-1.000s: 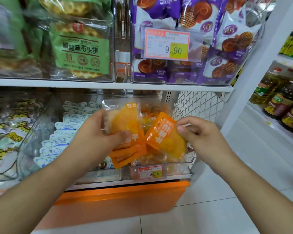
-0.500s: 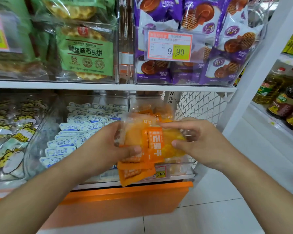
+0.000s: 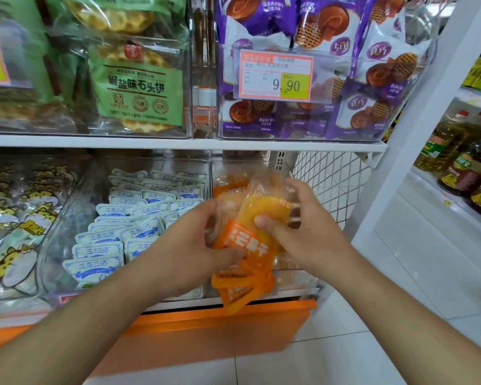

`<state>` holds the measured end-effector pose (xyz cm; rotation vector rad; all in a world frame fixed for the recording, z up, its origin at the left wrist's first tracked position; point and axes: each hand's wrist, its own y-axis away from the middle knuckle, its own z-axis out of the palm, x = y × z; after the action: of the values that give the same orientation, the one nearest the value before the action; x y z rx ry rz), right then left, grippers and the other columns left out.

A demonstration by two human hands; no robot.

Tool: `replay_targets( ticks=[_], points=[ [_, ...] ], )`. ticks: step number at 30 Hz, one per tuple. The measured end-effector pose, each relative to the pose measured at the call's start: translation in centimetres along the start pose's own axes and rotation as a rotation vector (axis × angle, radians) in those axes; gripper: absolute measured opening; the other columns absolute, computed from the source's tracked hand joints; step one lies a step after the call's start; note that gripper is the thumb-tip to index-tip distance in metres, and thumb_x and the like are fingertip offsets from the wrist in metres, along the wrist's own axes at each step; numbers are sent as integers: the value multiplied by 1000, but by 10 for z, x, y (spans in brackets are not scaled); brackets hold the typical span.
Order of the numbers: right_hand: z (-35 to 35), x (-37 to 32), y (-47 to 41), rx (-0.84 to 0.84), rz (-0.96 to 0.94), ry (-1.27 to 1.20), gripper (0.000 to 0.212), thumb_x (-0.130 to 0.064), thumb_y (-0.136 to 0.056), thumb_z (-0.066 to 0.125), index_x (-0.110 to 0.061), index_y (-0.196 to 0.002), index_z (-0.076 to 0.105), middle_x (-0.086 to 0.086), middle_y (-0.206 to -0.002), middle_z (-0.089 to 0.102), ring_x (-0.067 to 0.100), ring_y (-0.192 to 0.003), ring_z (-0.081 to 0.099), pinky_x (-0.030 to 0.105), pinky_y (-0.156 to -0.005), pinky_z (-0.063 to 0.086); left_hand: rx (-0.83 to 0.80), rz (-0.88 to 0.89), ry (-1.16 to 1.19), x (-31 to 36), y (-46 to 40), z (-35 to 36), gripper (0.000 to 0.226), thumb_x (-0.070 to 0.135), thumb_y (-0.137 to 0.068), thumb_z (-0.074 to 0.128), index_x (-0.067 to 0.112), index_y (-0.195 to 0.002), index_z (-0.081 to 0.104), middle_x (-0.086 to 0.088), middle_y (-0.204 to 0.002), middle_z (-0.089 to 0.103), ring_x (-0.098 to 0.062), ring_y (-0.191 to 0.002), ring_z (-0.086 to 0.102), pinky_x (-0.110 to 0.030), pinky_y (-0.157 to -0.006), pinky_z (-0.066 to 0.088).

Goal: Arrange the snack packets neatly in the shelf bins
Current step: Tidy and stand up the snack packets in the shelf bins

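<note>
Both hands hold a stack of orange snack packets (image 3: 246,243) in front of the clear right-hand bin (image 3: 292,276) on the lower shelf. My left hand (image 3: 195,240) grips the stack from the left, thumb over its lower edge. From the right, my right hand (image 3: 300,226) pinches the top packet, thumb on its clear yellow part. More orange packets (image 3: 228,190) lie inside the bin behind the hands. The lower ends of the stack hang below the bin's front edge.
Left of it, a clear bin holds rows of blue-and-white packets (image 3: 139,218); farther left are yellow cartoon packets (image 3: 17,218). The upper shelf carries green cracker bags (image 3: 136,87) and purple packets (image 3: 372,79) behind a price tag (image 3: 275,76). Oil bottles (image 3: 467,173) stand at the right.
The right hand has brought its packet onto the left hand's stack, and both hands now hold the packets together, slightly closer to the bin.
</note>
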<state>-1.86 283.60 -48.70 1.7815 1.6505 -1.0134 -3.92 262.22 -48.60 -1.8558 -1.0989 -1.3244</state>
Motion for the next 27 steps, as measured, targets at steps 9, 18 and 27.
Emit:
replay_targets(
  ticks=[9,18,27],
  points=[
    [-1,7,-7,123,-120,-271,38,-29,-87,84,-50,-109,60,-6,-103,73,12,-89,74,30,-65,63,76,152,-75,5,-23,10,65,-1,-90,72,48,-127,51,22,-112,68,3,-100,69,-25,-74,62],
    [7,34,-9,-23,7,86,40,-42,-75,91,-34,-96,58,-7,-86,73,13,-73,71,44,-68,63,-86,39,-467,-11,-30,22,61,24,-91,74,41,-134,35,11,-96,67,-4,-81,68,-28,-69,60],
    [8,26,-1,-67,-51,303,38,-58,-71,88,-46,-82,54,-12,-69,66,0,-66,63,23,-55,49,5,69,-650,-13,-28,20,52,35,-87,80,37,-128,49,14,-99,60,-4,-85,60,-29,-74,57]
  ],
)
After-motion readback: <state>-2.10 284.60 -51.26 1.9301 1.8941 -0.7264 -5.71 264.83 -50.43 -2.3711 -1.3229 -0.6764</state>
